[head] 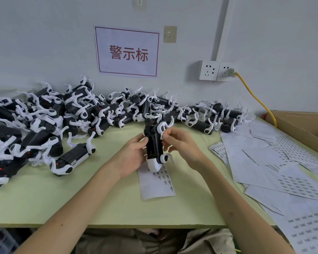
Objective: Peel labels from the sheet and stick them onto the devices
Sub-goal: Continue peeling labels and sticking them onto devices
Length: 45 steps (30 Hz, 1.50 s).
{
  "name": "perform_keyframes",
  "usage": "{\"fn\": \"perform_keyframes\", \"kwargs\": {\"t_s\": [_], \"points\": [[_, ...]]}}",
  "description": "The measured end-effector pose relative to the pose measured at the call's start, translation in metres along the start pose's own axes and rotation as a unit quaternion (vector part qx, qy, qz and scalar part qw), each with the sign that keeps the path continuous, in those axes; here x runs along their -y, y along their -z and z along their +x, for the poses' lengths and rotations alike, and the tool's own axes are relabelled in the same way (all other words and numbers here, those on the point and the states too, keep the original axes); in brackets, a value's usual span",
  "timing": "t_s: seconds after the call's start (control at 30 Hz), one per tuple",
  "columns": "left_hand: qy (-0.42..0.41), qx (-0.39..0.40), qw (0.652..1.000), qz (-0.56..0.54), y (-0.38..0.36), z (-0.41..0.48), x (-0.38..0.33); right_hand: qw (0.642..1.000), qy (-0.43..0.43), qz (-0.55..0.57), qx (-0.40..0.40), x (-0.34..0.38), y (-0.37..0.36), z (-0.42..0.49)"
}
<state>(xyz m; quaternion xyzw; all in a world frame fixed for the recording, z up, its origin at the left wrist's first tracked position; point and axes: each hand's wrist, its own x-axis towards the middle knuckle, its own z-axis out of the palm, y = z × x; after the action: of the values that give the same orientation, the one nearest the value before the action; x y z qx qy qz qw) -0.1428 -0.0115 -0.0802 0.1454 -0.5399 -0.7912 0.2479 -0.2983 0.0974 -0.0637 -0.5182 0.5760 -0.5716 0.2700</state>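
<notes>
At centre frame the left hand [134, 153] grips a black-and-white device [153, 142] above the desk [99, 198]. The right hand [180, 142] pinches a small label [162, 137] against its side. Sticking seems underway; next it wants pressing flat. The label sheet [156, 184] lies just below, more devices [62, 114] heaped upper left.

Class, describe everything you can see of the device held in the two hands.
The device is a long black plastic-looking body with a white cap at its near end, a white round joint with a dark centre, and white curved limbs. It is held off the green table, long axis pointing away. The left hand grips its left side; the right hand pinches a small white label against its right edge.
</notes>
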Motion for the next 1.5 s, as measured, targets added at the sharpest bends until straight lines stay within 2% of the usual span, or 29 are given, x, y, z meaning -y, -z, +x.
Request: {"fn": "perform_keyframes", "kwargs": {"t_s": [0.33, 0.9, 1.2, 1.5], "points": [[-0.001, -0.015, 1.000, 0.011, 0.0012, 0.0008, 0.0011, 0.998, 0.008, -0.056, -0.017, -0.0047, -0.0046, 0.0032], [-0.007, -0.019, 0.999, 0.026, -0.0004, -0.0004, 0.0008, 0.997, 0.016, -0.072, -0.033, -0.0070, -0.0062, 0.0037], [-0.016, 0.006, 0.999, 0.036, 0.0027, 0.0005, 0.0029, 0.994, 0.022, -0.095, -0.050, -0.0057, -0.0063, 0.0024], [-0.011, -0.017, 0.997, 0.069, 0.0024, -0.0010, 0.0035, 0.990, 0.011, -0.112, -0.082, -0.0088, -0.0023, 0.0041]]}}
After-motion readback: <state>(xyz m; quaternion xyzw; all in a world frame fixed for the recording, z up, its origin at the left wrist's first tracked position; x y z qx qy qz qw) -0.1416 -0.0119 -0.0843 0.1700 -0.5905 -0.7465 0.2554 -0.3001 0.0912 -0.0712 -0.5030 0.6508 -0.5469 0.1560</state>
